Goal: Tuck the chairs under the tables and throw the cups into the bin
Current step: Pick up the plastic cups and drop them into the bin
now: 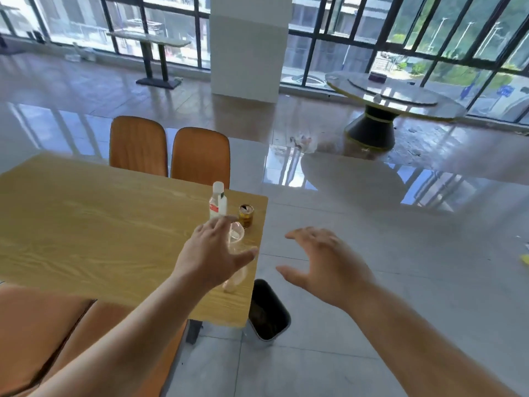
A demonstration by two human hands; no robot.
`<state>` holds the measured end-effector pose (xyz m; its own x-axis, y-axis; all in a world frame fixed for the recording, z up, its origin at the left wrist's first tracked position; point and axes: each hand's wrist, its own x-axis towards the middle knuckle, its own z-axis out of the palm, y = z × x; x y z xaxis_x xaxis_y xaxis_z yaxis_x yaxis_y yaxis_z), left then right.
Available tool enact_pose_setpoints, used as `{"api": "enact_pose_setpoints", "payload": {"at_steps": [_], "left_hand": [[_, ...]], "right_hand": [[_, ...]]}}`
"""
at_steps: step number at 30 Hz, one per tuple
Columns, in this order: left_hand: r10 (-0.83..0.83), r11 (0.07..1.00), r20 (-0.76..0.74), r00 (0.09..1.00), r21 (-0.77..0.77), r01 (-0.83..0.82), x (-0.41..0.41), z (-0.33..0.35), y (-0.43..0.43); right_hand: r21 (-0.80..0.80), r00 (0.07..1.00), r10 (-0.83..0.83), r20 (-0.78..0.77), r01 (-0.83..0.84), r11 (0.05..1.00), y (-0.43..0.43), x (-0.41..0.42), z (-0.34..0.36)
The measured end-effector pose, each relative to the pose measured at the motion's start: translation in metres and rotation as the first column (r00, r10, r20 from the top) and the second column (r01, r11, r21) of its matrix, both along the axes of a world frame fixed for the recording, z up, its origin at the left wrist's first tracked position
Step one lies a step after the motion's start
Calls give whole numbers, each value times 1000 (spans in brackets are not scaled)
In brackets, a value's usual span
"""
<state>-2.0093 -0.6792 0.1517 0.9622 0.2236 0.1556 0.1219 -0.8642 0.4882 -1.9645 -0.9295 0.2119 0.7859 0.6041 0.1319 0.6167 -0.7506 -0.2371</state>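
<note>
Two clear plastic cups stand near the right end of the wooden table (86, 224): one upright cup (237, 233) just beyond my left hand's fingers, and a second cup (236, 277) below my thumb. My left hand (213, 253) hovers over them with fingers spread, holding nothing. My right hand (323, 262) is open above the floor, right of the table edge. A dark bin (267, 310) stands on the floor by the table's right corner. Two orange chairs (138, 146) (200, 157) sit at the far side, and two more orange chairs (43, 333) at the near side.
A clear bottle with a white cap (218, 200) and a gold can (246, 215) stand by the cups. A white pillar (249, 47), a round glass-topped table (396, 94) and a narrow table (148, 38) stand farther off on glossy tiles. Crumpled litter (305, 141) lies on the floor.
</note>
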Motion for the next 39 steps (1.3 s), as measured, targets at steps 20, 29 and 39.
{"api": "enact_pose_setpoints", "payload": {"at_steps": [20, 29, 39], "left_hand": [[613, 775, -240, 753, -5, -632, 119, -5, -47], [875, 365, -375, 307, 94, -926, 80, -28, -165], [883, 80, -457, 105, -74, -994, 126, -135, -139]], "right_hand": [[178, 834, 498, -239, -467, 866, 29, 310, -54], [101, 599, 683, -417, -716, 690, 52, 379, -104], [129, 478, 695, -538, -768, 628, 138, 354, -186]]}}
